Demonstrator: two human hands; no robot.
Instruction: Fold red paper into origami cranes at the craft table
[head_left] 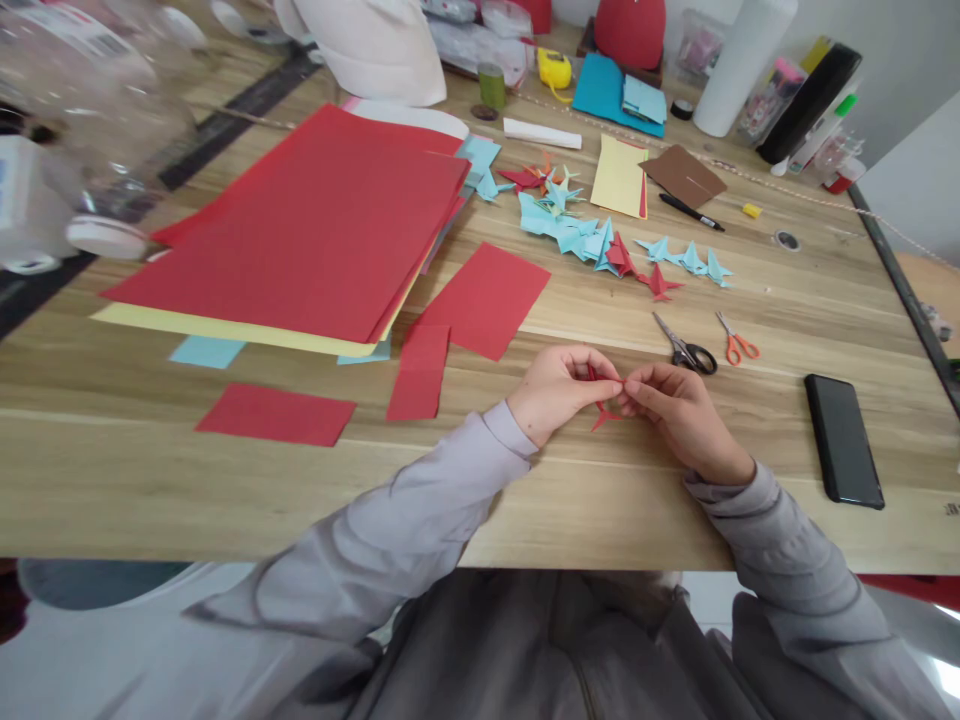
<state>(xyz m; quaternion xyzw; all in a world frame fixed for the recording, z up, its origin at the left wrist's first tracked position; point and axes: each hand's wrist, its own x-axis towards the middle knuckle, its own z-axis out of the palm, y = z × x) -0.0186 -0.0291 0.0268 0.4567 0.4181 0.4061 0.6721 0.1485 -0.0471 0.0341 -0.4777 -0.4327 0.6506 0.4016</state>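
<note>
My left hand (pixel 559 388) and my right hand (pixel 679 410) meet over the wooden table (pixel 525 500), both pinched on a small folded red paper piece (pixel 604 413). Only its tips show between and below my fingers. Just beyond my right hand lie black-handled scissors (pixel 686 347) and small orange-handled scissors (pixel 737 341). Left of my left hand lie cut red paper pieces (pixel 480 300).
A stack of large red and yellow sheets (pixel 315 225) covers the left of the table. Several folded blue and red paper figures (pixel 592 235) lie at mid-table. A black phone (pixel 843 438) lies right. Yellow paper (pixel 619 175), a pen (pixel 691 211), and clutter line the far edge.
</note>
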